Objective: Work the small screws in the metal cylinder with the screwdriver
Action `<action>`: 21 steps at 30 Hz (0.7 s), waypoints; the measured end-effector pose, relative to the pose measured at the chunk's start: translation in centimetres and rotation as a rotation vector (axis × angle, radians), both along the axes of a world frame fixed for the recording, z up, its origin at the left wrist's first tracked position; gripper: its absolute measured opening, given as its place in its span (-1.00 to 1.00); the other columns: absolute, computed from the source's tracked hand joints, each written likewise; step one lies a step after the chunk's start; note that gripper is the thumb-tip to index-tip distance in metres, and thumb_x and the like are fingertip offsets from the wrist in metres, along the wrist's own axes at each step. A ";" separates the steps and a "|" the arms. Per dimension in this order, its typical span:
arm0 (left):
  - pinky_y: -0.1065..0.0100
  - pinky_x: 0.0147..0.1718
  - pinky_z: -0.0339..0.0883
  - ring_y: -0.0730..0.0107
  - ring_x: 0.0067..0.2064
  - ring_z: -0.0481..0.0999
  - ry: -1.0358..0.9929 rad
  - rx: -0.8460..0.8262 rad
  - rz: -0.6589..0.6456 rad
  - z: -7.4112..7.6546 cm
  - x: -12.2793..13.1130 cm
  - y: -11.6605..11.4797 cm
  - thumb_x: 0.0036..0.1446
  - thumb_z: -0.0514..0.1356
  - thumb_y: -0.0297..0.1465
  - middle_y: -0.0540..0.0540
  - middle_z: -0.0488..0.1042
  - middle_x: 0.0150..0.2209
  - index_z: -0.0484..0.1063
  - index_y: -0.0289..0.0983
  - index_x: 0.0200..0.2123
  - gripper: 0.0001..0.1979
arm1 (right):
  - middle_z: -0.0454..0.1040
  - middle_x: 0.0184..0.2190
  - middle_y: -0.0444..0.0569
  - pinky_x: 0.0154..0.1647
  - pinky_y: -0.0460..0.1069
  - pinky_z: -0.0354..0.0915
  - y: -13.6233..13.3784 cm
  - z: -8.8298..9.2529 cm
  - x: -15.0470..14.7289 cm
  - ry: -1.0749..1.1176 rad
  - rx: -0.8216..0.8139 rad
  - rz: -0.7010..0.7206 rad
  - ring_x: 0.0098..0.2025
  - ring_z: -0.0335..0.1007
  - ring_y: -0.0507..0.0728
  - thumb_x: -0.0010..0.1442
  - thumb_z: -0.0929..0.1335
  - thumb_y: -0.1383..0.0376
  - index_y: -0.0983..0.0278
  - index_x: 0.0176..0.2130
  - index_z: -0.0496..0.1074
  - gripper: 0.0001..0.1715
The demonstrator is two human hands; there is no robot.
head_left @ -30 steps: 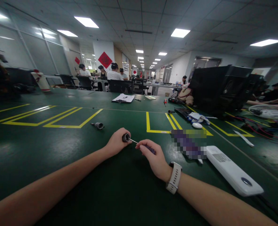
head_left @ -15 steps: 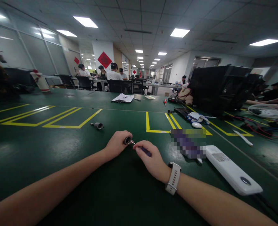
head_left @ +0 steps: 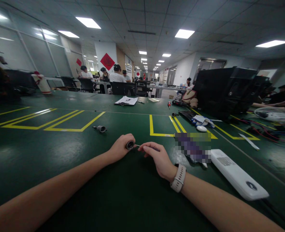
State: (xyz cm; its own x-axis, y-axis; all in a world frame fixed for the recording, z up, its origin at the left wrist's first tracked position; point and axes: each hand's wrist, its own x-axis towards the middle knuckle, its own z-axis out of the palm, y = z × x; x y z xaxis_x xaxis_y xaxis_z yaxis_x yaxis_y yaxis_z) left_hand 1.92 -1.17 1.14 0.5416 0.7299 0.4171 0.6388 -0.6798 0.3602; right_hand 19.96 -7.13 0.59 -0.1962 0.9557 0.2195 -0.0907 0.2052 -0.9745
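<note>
I have my left hand [head_left: 120,147] closed around a dark metal part [head_left: 129,145], a short cylinder whose round end faces my camera. The fingers curl about its side, though I cannot tell where each of them presses. My right hand [head_left: 155,159] has its thumb and forefinger pinched on a slim tool [head_left: 155,149] with a dark purple handle. The thin shaft points left toward the part's right rim — whether its tip touches the rim or stops just beside it, I cannot tell. A pale watch [head_left: 178,178] sits on my right wrist.

The part and the tool are over the near half of the green desk [head_left: 67,154], about midway between its sides. Farther from the near edge and to the left, a second metal part [head_left: 100,129] lies on its side, near a corner of the yellow tape [head_left: 75,130].

Toward the right side of the desk I see a pixelated purple item [head_left: 193,146] and, just beside it, a long white device [head_left: 239,174] slanting toward the near right corner. Beyond them lie a white oval object [head_left: 201,128] and some gloves [head_left: 202,120]. Near the far edge rests a clipboard [head_left: 126,101] with paper; a red-handled tool [head_left: 169,104] lies to its right, and large black cases [head_left: 224,91] stand farther right.
</note>
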 end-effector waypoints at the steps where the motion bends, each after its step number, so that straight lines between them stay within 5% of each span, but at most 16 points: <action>1: 0.38 -0.38 0.17 0.41 -0.39 0.32 -0.023 -0.024 -0.012 0.0 0.0 0.1 0.02 0.12 -0.36 0.02 0.33 -0.46 0.26 -0.26 -0.52 -0.86 | 0.47 -0.35 -0.03 -0.33 -0.04 0.23 0.1 -0.1 0.0 0.058 -0.033 0.011 -0.27 0.34 0.10 0.08 0.30 0.26 0.30 -0.34 0.47 -0.81; 4: 0.39 -0.41 0.17 0.42 -0.41 0.31 -0.039 -0.037 -0.023 -0.1 0.0 0.3 0.02 0.13 -0.36 0.03 0.31 -0.47 0.25 -0.26 -0.54 -0.85 | 0.48 -0.36 -0.04 -0.33 -0.04 0.22 0.0 0.0 0.0 0.057 -0.027 0.003 -0.28 0.33 0.09 0.08 0.30 0.27 0.29 -0.35 0.47 -0.82; 11: 0.34 -0.35 0.12 0.37 -0.35 0.35 0.108 0.094 0.004 -0.5 -0.1 0.0 0.01 0.09 -0.51 0.00 0.36 -0.42 0.29 -0.27 -0.49 -0.93 | 0.43 -0.40 -0.08 -0.22 0.00 0.18 -1.2 0.8 -0.3 -0.311 0.237 -0.123 -0.29 0.31 0.09 0.08 0.30 0.32 0.25 -0.39 0.48 -0.85; 21: 0.37 -0.36 0.15 0.41 -0.38 0.31 0.032 0.024 -0.075 -0.3 -0.1 0.0 0.09 0.08 -0.40 0.01 0.30 -0.43 0.24 -0.27 -0.51 -0.85 | 0.50 -0.43 -0.02 -0.36 -0.06 0.18 0.6 0.0 0.3 0.258 -0.174 0.101 -0.34 0.34 0.07 0.00 0.33 0.32 0.33 -0.44 0.47 -0.87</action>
